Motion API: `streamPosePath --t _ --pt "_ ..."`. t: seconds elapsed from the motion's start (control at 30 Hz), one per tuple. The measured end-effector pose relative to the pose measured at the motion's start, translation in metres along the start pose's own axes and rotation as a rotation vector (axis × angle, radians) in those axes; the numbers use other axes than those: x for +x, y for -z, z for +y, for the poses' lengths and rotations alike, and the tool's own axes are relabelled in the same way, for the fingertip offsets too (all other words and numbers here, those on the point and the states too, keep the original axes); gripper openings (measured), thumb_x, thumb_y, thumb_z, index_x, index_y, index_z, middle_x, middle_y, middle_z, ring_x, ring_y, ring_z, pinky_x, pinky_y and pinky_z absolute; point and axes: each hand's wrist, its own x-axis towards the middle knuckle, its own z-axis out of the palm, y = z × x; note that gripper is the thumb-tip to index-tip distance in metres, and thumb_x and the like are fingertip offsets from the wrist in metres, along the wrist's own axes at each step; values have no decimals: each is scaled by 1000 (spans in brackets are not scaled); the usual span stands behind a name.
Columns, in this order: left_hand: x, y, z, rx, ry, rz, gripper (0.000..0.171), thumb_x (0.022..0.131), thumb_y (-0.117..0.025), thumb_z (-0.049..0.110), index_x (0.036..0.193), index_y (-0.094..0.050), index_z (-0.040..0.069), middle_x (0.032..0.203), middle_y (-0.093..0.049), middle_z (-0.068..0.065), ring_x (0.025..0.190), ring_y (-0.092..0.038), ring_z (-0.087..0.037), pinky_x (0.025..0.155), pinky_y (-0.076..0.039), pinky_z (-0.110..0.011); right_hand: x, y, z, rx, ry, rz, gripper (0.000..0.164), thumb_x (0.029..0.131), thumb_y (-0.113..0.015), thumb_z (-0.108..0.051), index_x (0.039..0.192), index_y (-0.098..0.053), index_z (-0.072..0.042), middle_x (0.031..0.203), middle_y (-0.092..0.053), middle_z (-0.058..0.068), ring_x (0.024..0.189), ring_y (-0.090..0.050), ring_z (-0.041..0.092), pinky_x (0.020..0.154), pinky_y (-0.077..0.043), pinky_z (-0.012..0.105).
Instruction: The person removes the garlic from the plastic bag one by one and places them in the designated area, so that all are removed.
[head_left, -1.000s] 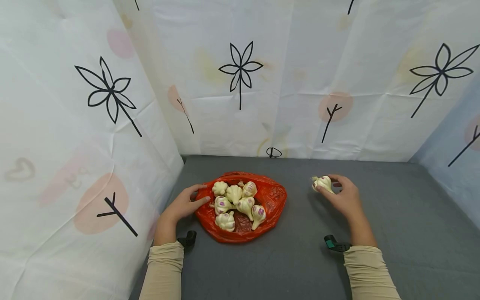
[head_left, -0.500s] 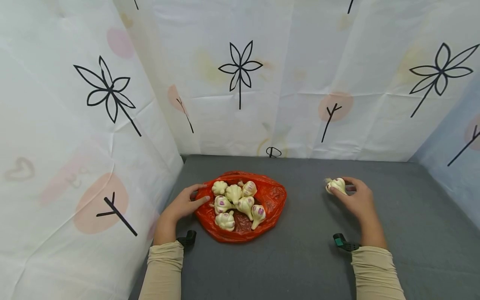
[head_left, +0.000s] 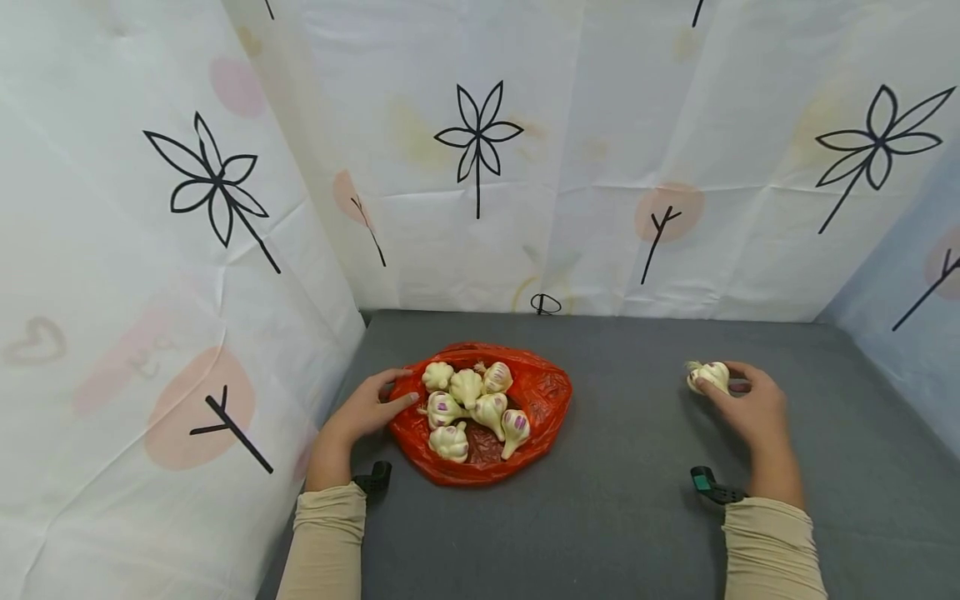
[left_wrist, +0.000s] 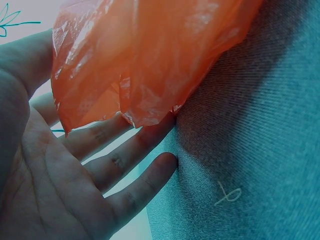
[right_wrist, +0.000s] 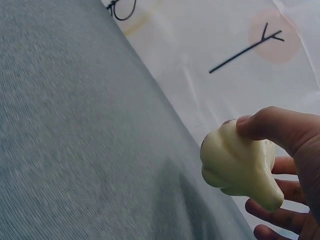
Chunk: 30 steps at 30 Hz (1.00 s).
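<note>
An orange-red plastic bag [head_left: 552, 400] lies with its rim rolled down, and several pale garlic bulbs [head_left: 489, 412] with purple marks sit in it. My left hand [head_left: 370, 406] rests at the bag's left side, its thumb reaching over the rim. Seen from the left wrist, its straight, spread fingers [left_wrist: 131, 192] run under the plastic, where the tips are partly hidden. Off to the right, my right hand [head_left: 752, 406] pinches one garlic bulb [right_wrist: 235, 160] between thumb and fingers. That bulb is above the grey surface, its root end pointing left in the head view.
A grey cloth surface [head_left: 600, 517] spreads under both hands. White sheets with drawn flowers [head_left: 585, 225] stand along the back and left, with a bluish one [head_left: 911, 308] on the right. Black cameras [head_left: 717, 487] sit at both wrists.
My right hand has moved steadily to the right, carrying the garlic bulb farther from the bag. The left hand and the bag have stayed in place.
</note>
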Motion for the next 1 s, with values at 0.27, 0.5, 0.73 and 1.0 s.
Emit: streamPosePath --t 0.27,0.5,0.73,1.0 --pt "0 0 0 -2 -4 -1 59 106 -67 36 157 -51 12 161 -47 -25 136 -58 -46 102 -58 -54 -1 11 10 -21 -28 -13 77 101 -68 -50 151 -51 6 148 -54 31 125 -58 48 76 -48 40" --pt "0 1 1 6 1 4 60 106 -67 37 158 -50 13 161 -47 -24 136 -58 -46 102 -57 -54 -2 13 13 -56 -42 -25 78 101 -67 -50 151 -50 7 146 -54 33 122 -58 48 79 -48 45" --pt "-1 1 2 7 9 1 60 106 -67 37 158 -50 13 161 -47 -24 137 -58 -45 102 -57 -54 -2 11 15 -63 -41 -30 79 101 -67 -51 152 -49 7 146 -54 33 122 -59 48 80 -49 47" --pt "0 0 1 2 1 -6 60 106 -67 36 158 -50 12 161 -47 -24 136 -58 -45 102 -57 -54 -3 11 14 -61 -38 -31 80 101 -68 -51 152 -49 7 146 -54 33 121 -59 49 80 -50 49"
